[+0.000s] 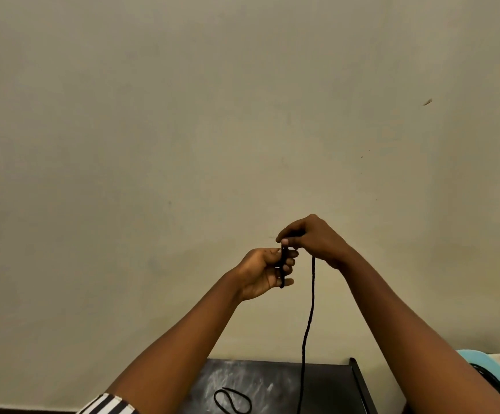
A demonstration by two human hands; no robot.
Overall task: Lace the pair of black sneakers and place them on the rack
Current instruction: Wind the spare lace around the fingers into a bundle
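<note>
High against the plain wall, a black lace (311, 297) is held up between both hands. The left hand (262, 271) has several turns of it wound over its fingers (289, 261), which are curled to keep the bundle together. The right hand (314, 240) pinches the lace just above that bundle, thumb and forefinger clamped on it. From the right hand a long free length hangs straight down, past the near edge of view.

Below it lies a dark counter (272, 377) with a second lace (232, 401) looped loosely on top. At far right a pale blue object (488, 372) carries more dark cord. No sneakers and no rack are in view.

The risk, as I judge it, is the coil slipping off the left fingers if they loosen, tangling the turns. The hanging tail could also catch the loop lying on the counter and drag it along.
</note>
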